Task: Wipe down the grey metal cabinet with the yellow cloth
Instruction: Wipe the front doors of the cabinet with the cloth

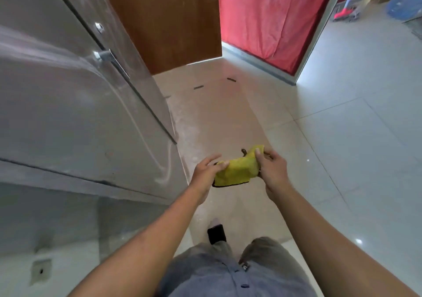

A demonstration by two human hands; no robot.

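The yellow cloth [237,167], edged in black, is bunched between both my hands out in front of me, above the floor. My left hand [206,169] grips its left end and my right hand [271,167] pinches its right end. The grey metal cabinet [68,104] fills the left side, tall, with two doors, a silver handle [109,59] and a small lock above it. Its surface shows faint streaks. The cloth hangs just right of the cabinet's lower corner, not touching it.
A brown wooden door [164,22] stands behind the cabinet. A red curtain [269,15] hangs at the back right, beside an open doorway with a red broom [344,11]. Pale floor tiles [342,148] stretch to the right. My legs and one foot show below.
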